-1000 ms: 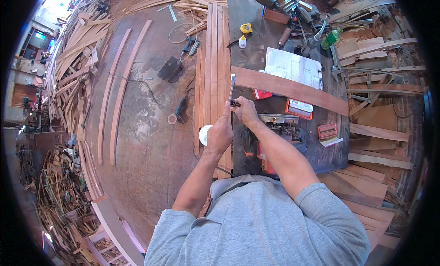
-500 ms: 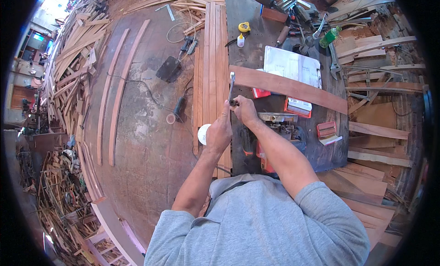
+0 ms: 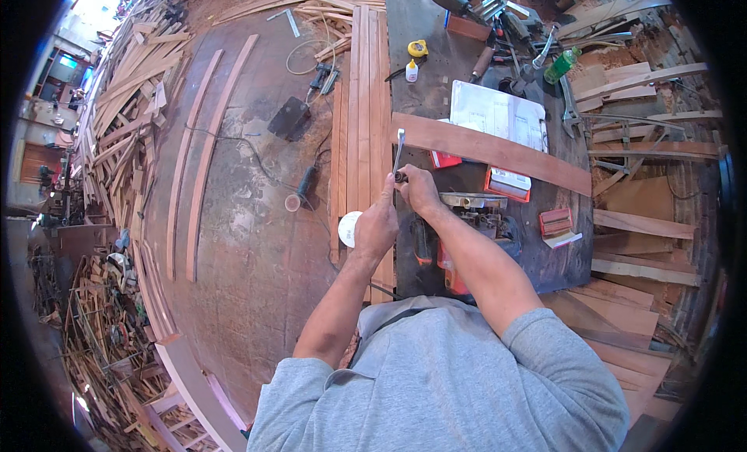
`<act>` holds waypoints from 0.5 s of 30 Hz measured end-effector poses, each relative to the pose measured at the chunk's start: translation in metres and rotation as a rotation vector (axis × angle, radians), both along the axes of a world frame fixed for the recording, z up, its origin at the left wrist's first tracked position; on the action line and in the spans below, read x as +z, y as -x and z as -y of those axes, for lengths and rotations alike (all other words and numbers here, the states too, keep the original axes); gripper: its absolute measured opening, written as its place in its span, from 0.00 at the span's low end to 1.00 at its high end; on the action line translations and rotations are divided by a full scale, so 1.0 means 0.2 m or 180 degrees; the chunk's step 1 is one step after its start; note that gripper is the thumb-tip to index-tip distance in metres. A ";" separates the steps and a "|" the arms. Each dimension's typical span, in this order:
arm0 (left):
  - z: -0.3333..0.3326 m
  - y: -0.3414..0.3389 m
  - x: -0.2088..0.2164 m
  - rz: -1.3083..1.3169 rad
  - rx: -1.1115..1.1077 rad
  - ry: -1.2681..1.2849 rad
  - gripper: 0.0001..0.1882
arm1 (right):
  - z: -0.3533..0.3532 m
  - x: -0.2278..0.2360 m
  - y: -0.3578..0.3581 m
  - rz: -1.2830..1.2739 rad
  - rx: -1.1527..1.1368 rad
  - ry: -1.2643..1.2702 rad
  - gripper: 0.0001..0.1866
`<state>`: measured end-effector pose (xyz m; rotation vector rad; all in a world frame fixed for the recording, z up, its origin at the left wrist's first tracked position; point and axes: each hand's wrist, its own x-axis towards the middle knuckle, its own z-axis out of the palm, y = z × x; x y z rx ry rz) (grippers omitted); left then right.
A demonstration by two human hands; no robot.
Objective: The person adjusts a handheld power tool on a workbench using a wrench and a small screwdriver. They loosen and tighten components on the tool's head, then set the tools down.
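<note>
In front of my chest, above the seam between the wooden strips and the dark table, my two hands meet. My left hand is closed on a silver wrench that points away from me. Against its near end, the fingers of my right hand pinch a small dark round part; its exact kind does not show. Beside my left wrist lies a white disc, partly covered by the hand. Past my right hand a curved wooden board lies across the dark table.
White papers, a yellow tape measure, a glue bottle and a green bottle lie farther off. Red boxes sit right of my hands. Long wooden strips run ahead. Left, a corded tool rests on the brown surface.
The wrench leans slightly more to the right. Both hands stay together with the same grip, and the whole view has shifted a little.
</note>
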<state>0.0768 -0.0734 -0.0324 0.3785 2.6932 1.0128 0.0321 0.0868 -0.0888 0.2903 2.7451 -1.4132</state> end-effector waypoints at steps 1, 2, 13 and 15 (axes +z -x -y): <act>0.00 0.00 0.00 -0.0058 -0.0033 0.0035 0.39 | 0.00 0.00 0.00 -0.0103 0.0013 -0.0018 0.08; 0.00 0.00 0.00 0.0073 -0.0096 0.0139 0.39 | 0.00 0.01 0.00 -0.0145 0.0022 -0.0033 0.08; 0.01 -0.02 -0.02 0.0085 0.0011 0.0117 0.40 | 0.00 -0.02 0.00 -0.0296 0.0112 -0.0258 0.12; 0.02 -0.02 -0.02 0.0077 0.0081 -0.0035 0.40 | 0.00 -0.03 0.00 -0.0163 0.0029 -0.0090 0.11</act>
